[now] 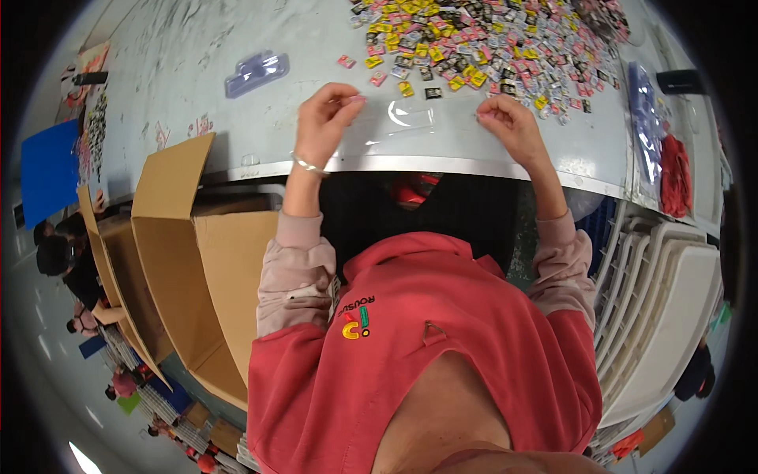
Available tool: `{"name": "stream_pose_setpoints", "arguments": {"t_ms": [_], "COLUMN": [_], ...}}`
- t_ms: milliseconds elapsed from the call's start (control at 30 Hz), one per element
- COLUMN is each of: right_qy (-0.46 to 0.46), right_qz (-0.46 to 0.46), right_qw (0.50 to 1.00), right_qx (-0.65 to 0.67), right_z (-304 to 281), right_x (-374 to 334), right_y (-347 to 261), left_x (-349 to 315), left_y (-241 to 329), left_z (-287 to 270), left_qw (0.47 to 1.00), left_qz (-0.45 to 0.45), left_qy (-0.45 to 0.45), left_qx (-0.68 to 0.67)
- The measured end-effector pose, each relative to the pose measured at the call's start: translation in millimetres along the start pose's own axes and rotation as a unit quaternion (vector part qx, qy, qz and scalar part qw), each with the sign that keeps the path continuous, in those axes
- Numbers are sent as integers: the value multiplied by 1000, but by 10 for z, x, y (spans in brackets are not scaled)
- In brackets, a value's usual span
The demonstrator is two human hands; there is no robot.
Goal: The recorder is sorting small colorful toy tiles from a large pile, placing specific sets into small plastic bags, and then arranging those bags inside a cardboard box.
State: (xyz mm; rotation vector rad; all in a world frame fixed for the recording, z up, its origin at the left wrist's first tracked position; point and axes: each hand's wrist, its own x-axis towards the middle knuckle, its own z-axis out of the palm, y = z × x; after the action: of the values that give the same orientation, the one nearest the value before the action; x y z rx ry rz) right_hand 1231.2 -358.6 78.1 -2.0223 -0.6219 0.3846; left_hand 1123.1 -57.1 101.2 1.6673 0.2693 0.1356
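Observation:
A clear, shiny plastic piece (401,118) is between my hands at the table's near edge; its outline is hard to follow against the pale top. My left hand (322,120), with a bracelet at its wrist, is closed in a pinch by the plastic's left end and seems to grip it. My right hand (512,128) is also pinched, fingertips together to the right of the plastic; what they hold is too small to make out. Just beyond the hands spreads a heap of small wrapped packets (474,47) in yellow, pink, black and white.
A moulded clear plastic tray (257,73) lies on the table (189,47) at the left. More stacked clear trays (645,118) and a red cloth (675,175) are at the right. An open cardboard box (174,261) stands at my left, white stacked crates (659,316) at my right.

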Motion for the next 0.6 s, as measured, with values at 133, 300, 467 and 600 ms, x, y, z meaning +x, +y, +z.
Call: {"name": "stream_pose_setpoints", "arguments": {"t_ms": [133,300,467,600], "right_qy": [-64,-176,-255,-155], "right_qz": [-93,-210,-159,-243], "right_qw": [986,962,947,942], "right_qx": [121,-2,-111,-172], "right_z": [295,854,1082,1206], "right_x": [360,694,869,778], "right_y": [-266,-513,-706,-579], "left_x": [-193,-232,-223,-245], "left_y": [-183,-442,-407,-405], "left_z": [-91,157,210,215], "left_qw": [999,989,967,949], "left_qz": [-37,23,68,118], "left_qy": [26,82,137,137], "left_qx": [-19,123,203,260]}}
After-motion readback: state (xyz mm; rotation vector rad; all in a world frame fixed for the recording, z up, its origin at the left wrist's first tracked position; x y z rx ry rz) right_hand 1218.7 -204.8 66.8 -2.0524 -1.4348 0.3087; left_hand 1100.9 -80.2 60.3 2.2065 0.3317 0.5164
